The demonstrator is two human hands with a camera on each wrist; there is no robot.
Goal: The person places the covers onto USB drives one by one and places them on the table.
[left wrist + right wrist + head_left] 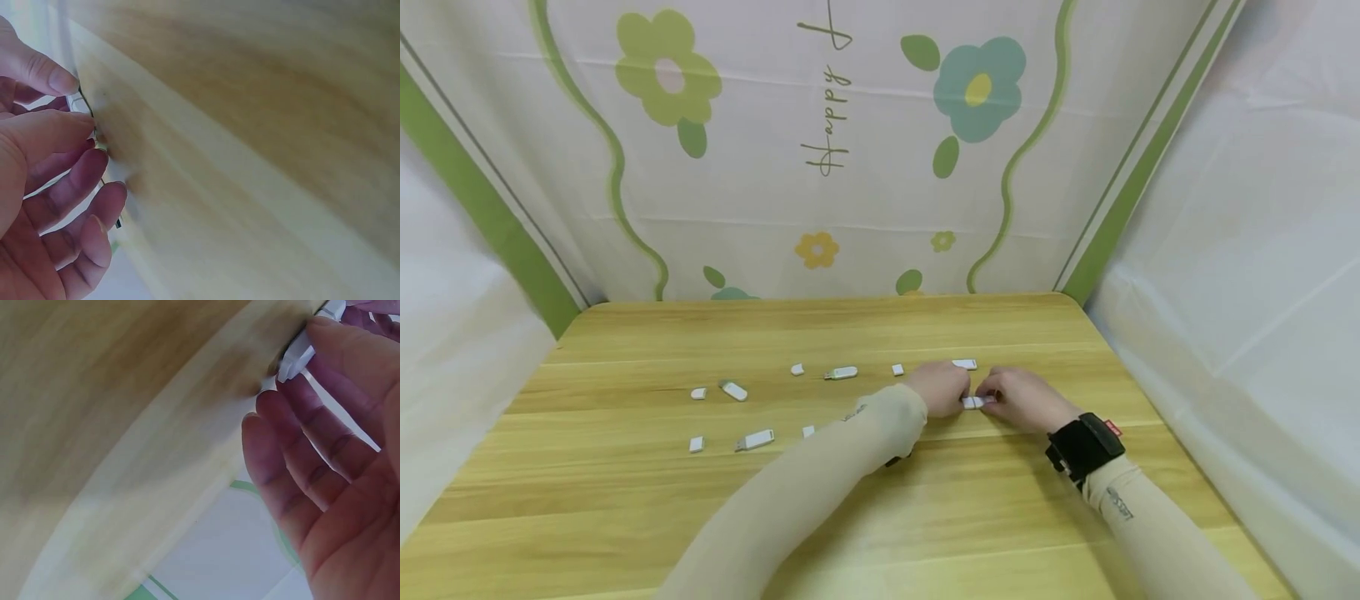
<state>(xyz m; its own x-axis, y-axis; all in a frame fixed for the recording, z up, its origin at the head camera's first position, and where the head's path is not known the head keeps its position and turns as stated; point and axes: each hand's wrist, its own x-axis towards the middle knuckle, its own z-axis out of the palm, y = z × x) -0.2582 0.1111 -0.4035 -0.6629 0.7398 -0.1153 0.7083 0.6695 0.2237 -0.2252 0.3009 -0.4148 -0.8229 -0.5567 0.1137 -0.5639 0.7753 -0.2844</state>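
A small white USB stick [973, 402] lies between both hands, low over the wooden table at the right. My left hand [942, 388] pinches its left end between thumb and fingers. The right hand [1026, 398] grips the other end; in the right wrist view the thumb presses on the white stick [299, 356] and the other fingers curve loosely below. Fingers cover most of the white piece [76, 102] in the left wrist view. Whether a cap is on it I cannot tell. Just behind the hands lies another white USB stick [965, 364], partly covered by the left hand.
Uncapped USB sticks [755, 440] and small white caps [697, 444] lie in two rough rows on the table [625, 517], left of the hands. One cap [808, 432] sits beside the left forearm. A flowered curtain [880, 192] hangs behind the table's far edge.
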